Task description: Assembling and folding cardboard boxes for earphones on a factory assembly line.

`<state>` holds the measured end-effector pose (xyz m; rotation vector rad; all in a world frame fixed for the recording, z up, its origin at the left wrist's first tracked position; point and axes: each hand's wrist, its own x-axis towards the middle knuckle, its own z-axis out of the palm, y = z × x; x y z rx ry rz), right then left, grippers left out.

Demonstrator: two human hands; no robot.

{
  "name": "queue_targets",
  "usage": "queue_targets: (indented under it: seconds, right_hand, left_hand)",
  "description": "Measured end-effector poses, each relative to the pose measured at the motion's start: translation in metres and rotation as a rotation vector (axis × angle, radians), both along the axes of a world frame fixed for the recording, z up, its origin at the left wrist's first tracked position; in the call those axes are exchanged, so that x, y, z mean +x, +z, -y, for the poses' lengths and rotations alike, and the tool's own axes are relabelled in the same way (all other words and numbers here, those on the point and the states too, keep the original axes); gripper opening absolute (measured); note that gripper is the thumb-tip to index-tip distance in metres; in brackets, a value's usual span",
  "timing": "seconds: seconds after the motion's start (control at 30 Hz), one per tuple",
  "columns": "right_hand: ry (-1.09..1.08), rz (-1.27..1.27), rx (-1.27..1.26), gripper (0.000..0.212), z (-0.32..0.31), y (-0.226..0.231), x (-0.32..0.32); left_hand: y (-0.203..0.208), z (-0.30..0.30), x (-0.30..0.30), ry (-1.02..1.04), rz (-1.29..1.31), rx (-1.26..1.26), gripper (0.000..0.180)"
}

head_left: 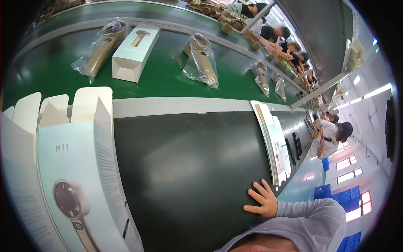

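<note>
My right hand (262, 200) rests on the dark table mat (184, 168), fingers spread and holding nothing. Close beyond its fingertips lies a stack of flattened cartons (273, 145), light blue and white. My left hand is out of view. At the left stand tall pale-blue cartons (69, 155) with their top flaps up; the nearer one has a picture of a handheld fan printed on its front.
On the green conveyor belt (163, 80) lie a bagged brown handheld fan (100, 52), a closed pale box (134, 54) and another bagged fan (204, 63). Smaller bagged items (262, 80) follow. Black strips (297, 145) lie beyond the cartons. Several people work farther off.
</note>
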<state>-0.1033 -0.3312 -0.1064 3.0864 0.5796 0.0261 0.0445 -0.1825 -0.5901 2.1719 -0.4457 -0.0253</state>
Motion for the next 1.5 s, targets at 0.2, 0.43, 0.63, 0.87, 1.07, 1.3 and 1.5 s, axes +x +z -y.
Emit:
queue_targets:
  seconds: [0.2, 0.43, 0.63, 0.87, 1.07, 1.3, 1.5]
  right_hand:
    - [-0.030, 0.036, 0.023, 0.045, 0.008, -0.006, -0.002]
    - [-0.017, -0.058, 0.017, 0.061, 0.026, 0.011, -0.002]
    - [0.044, -0.078, 0.051, 0.085, 0.043, 0.013, -0.009]
    - [0.192, 0.178, 0.616, 0.062, 0.077, 0.001, -0.037]
    - [0.298, 0.045, 1.206, 0.074, 0.068, 0.006, -0.102]
    - [0.374, -0.123, 1.931, 0.129, 0.054, 0.035, -0.149]
    - [0.128, 0.492, 2.002, 0.089, 0.081, 0.058, -0.145]
  left_hand:
    - [-0.006, -0.023, -0.033, 0.081, -0.101, 0.059, 0.033]
    - [0.052, -0.094, -0.067, 0.145, -0.137, 0.255, 0.032]
    - [0.157, -0.134, -0.110, 0.286, -0.125, 0.424, 0.031]
    - [0.370, -0.136, -0.254, 0.717, -0.124, 0.133, 0.024]
    - [0.486, -0.123, -0.373, 0.990, 0.020, -0.667, 0.041]
    - [0.493, 0.011, -0.365, 0.440, -0.083, -1.148, 0.048]
    - [0.484, 0.080, -0.345, 0.136, -0.419, -1.244, 0.054]
